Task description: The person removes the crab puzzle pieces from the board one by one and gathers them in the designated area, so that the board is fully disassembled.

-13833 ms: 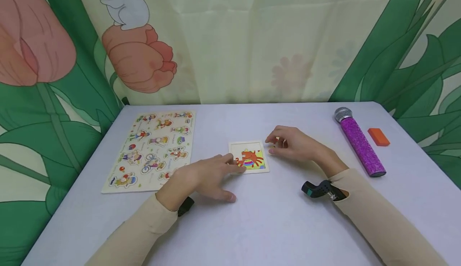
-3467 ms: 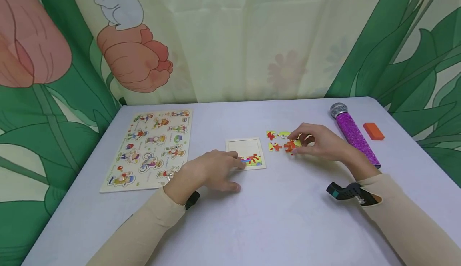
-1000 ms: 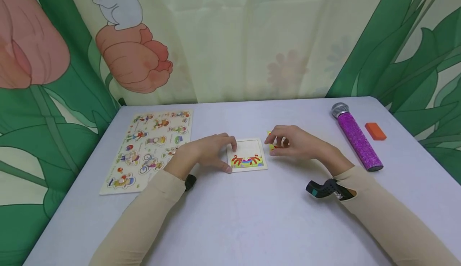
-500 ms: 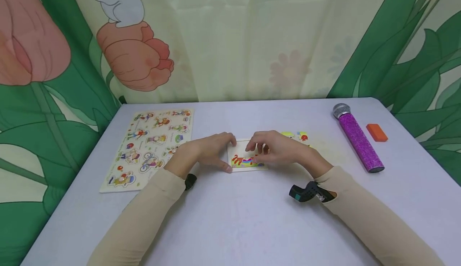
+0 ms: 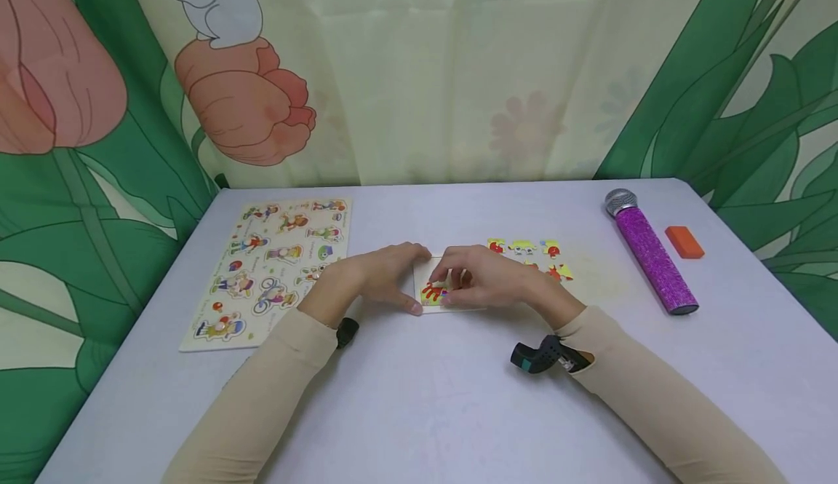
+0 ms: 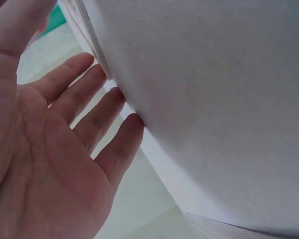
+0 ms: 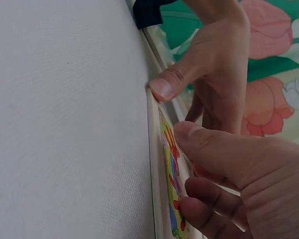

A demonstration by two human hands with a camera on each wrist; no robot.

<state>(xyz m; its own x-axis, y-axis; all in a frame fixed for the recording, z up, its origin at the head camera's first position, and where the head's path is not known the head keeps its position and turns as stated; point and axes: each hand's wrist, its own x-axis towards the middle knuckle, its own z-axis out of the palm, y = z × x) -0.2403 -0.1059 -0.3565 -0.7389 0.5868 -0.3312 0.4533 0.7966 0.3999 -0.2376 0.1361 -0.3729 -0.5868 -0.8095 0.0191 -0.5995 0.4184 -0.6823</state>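
A small square jigsaw frame (image 5: 463,310) lies mid-table, a strip of joined pieces (image 5: 432,293) along its near side showing red legs and a rainbow. My left hand (image 5: 378,274) rests at its left edge, thumb on the near corner; the left wrist view has those fingers (image 6: 114,144) nearly straight. Over the frame, my right hand (image 5: 483,277) pinches a puzzle piece, mostly hidden by thumb and fingers. In the right wrist view, the right thumb (image 7: 209,144) is close over the frame's picture (image 7: 170,172). Several loose puzzle pieces (image 5: 521,247) lie just right of the frame.
A large board of cartoon figures (image 5: 281,255) lies at left, partly behind my left forearm. A purple glitter microphone (image 5: 655,255) and an orange block (image 5: 684,242) lie at right. A printed curtain (image 5: 425,91) hangs behind the table.
My right hand has moved left from the loose pieces onto the frame, uncovering those pieces. The left hand keeps its place. Earlier, the frame held a whole picture, then only its bottom strip.
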